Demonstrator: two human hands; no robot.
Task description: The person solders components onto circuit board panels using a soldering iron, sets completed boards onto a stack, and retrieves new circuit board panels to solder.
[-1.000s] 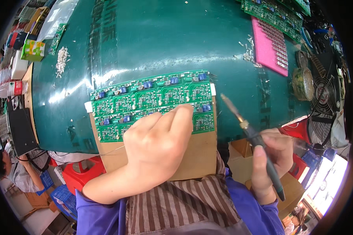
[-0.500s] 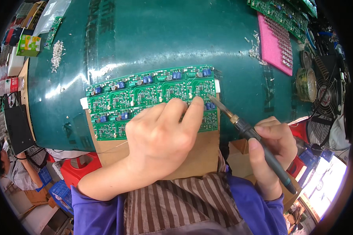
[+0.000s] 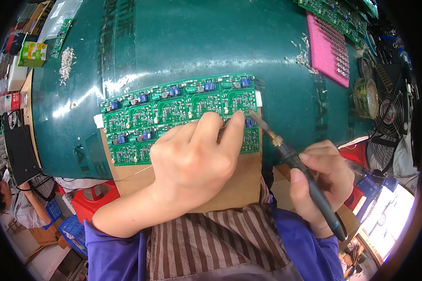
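A panel of green circuit boards (image 3: 140,117) with blue components lies on a brown board (image 3: 241,182) at the table's near edge. My left hand (image 3: 192,152) rests over its lower middle, fingers curled and pinched near the right part. A thin solder wire (image 3: 135,174) trails out below that hand toward the left; its front end is mostly hidden by the fingers. My right hand (image 3: 328,171) grips the dark handle of a soldering iron (image 3: 290,157). The iron slants up and left, its tip at the panel's right end, close beside my left fingertips.
On the green table (image 3: 197,42) lie small metal pins (image 3: 66,65) at left and more loose pins (image 3: 303,54) at right. A pink foam block (image 3: 321,51) holds rows of parts. Behind it are more circuit boards (image 3: 335,21). A tape roll (image 3: 365,97) and a fan (image 3: 390,112) stand far right.
The soldering iron's rear end has swung slightly left and down, with its tip still at the panel's right end. My left hand has barely moved.
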